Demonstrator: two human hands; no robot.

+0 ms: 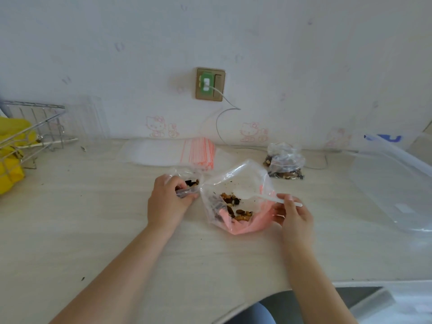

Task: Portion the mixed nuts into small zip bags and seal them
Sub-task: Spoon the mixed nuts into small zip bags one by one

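Note:
A large clear bag (236, 181) with a pink zip edge lies open on the table's middle, with mixed nuts (233, 205) inside. My right hand (292, 212) pinches the handle of a white plastic spoon (257, 196) whose bowl reaches into that bag. My left hand (167, 199) grips a small zip bag (189, 184) holding a few dark nuts, just left of the large bag. Filled small bags (284, 163) lie behind on the right. A stack of red-striped small zip bags (177, 152) lies behind the large bag.
A wire rack (30, 134) with yellow cloth stands at the far left. A clear plastic box (392, 183) sits on the right. A white cable (222, 127) runs from the wall socket (210, 84) down to the table. The table's front edge curves in at bottom right.

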